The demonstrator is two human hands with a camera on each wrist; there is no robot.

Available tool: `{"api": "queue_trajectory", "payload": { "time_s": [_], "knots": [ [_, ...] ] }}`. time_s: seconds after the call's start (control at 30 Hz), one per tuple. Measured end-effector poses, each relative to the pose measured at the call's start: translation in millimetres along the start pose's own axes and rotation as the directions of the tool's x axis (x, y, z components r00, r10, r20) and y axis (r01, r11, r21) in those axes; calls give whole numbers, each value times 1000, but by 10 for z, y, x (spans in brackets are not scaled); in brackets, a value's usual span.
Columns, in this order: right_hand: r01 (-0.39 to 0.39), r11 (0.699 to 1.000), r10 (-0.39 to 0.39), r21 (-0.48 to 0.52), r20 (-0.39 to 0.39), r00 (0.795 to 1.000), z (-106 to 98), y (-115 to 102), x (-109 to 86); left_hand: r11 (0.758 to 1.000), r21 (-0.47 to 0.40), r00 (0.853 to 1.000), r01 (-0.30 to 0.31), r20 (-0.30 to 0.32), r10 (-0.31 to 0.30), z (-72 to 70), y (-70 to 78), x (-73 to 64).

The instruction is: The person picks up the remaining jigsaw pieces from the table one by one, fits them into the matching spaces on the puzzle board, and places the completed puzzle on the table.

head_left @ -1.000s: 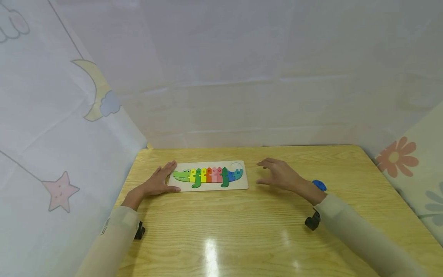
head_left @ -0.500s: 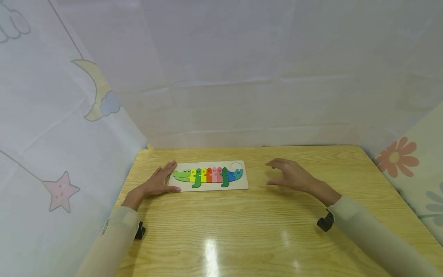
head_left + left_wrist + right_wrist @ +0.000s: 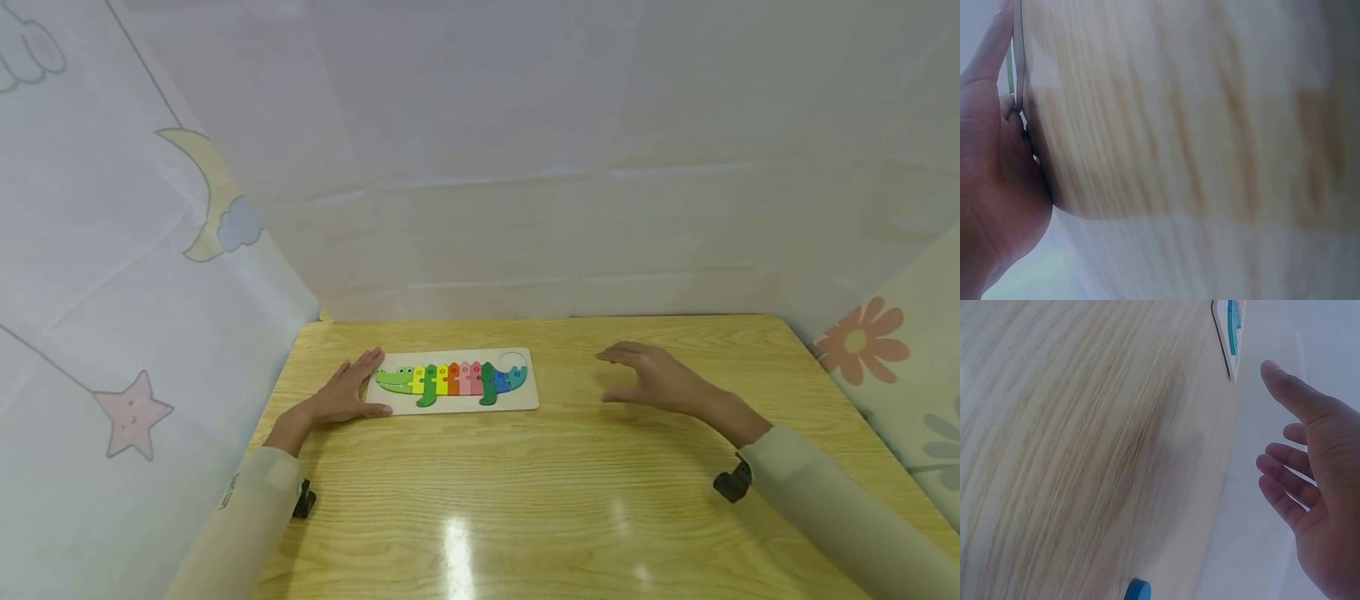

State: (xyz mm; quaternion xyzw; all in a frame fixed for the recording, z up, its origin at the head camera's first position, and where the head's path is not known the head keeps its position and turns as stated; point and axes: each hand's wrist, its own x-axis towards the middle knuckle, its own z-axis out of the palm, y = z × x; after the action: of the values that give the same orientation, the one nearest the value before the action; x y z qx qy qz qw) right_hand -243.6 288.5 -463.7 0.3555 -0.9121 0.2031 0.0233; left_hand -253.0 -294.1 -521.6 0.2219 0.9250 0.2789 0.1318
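Observation:
A pale wooden puzzle board [image 3: 450, 406] lies on the table, holding a colourful crocodile [image 3: 453, 379] made of interlocking pieces. Above its blue tail, a round recess [image 3: 513, 359] shows bare wood. My left hand [image 3: 343, 395] rests at the board's left end, thumb along the front edge and straight fingers at the back corner. To the right of the board, apart from it, my right hand [image 3: 660, 380] hovers over the table with thumb and fingers spread, holding nothing. In the right wrist view a blue piece [image 3: 1138, 590] lies on the table; the right hand hides it in the head view.
The light wood-grain table [image 3: 525, 492] meets a pale cloth wall [image 3: 525, 250] at its back edge. More printed cloth hangs at the left and right. A black wrist camera [image 3: 733, 482] hangs below the right sleeve, another [image 3: 303, 500] below the left.
My right hand has drawn away to the right from the board, and its wrist now covers the blue piece in the head view. The left hand and the board have stayed put.

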Motion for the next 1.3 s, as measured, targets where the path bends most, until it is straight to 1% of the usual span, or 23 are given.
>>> {"api": "queue_trajectory", "payload": {
  "time_s": [0.27, 0.4, 0.5, 0.6, 0.7, 0.97, 1.17, 1.3],
  "knots": [
    [0, 1000, 0, 14, 13, 1000, -93, 78, -118, 1000, 5, 1000, -3, 1, 3, 3, -5, 6],
    [-7, 1000, 7, 1, 19, 1000, -136, 132, -182, 1000, 4, 1000, -2, 0, 2, -4, 7, -2],
    [-26, 1000, 27, -6, 31, 999, -167, 180, -227, 1000, 7, 1000, 0, -1, 0, -6, 5, 0],
    [-56, 998, 56, 3, 55, 997, -203, 218, -268, 1000, 11, 1000, 1, -2, -1, -9, 2, 0],
    [-67, 998, 66, 19, 70, 995, -237, 258, -308, 1000, 14, 1000, 1, -2, -1, -8, 3, 0],
    [6, 1000, -6, -6, 41, 999, -323, 351, -426, 1000, 10, 1000, -6, -3, 6, 1, -9, -4],
    [-14, 1000, 13, 19, 51, 999, -369, 428, -517, 1000, 4, 1000, -20, -15, 20, 14, -11, -11],
    [-7, 1000, 6, 18, 53, 999, -381, 506, -573, 1000, 4, 1000, -17, -12, 17, 17, -11, -10]
  ]
}}
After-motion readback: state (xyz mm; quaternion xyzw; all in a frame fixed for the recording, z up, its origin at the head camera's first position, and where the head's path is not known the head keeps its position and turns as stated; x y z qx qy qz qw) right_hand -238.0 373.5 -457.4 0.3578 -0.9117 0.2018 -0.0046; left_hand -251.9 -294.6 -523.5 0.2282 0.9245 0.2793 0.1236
